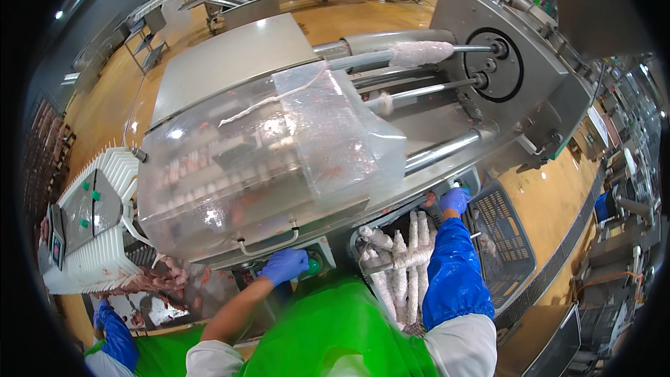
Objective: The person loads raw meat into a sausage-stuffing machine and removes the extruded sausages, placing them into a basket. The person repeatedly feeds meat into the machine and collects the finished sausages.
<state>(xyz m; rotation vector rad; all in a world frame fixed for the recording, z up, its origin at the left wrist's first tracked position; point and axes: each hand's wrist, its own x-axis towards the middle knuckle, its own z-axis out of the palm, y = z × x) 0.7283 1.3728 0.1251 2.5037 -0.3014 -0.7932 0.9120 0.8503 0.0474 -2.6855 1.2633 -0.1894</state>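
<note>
My left hand [286, 265], in a purple-blue glove, is closed, its fingers curled at the edge of a round green button [313, 266] on the front of a steel machine [502, 146]. Farther right my right hand [456, 200], gloved too with a blue sleeve, is closed against a small control box [470, 180]; what lies under its fingers is mostly hidden. Between my arms, several pale, meat-coated rods [412, 262] lie in a container, one across the others. Behind the clear cover [230, 160], a pale coated roll [421, 54] sits on a horizontal steel shaft.
A grey perforated crate [504, 227] stands right of my arm. At left are a white slatted conveyor [115, 174] and raw meat pieces [164, 278] on a steel surface. Near them shows a co-worker's blue sleeve [117, 338]. A handle [269, 243] juts from the cover.
</note>
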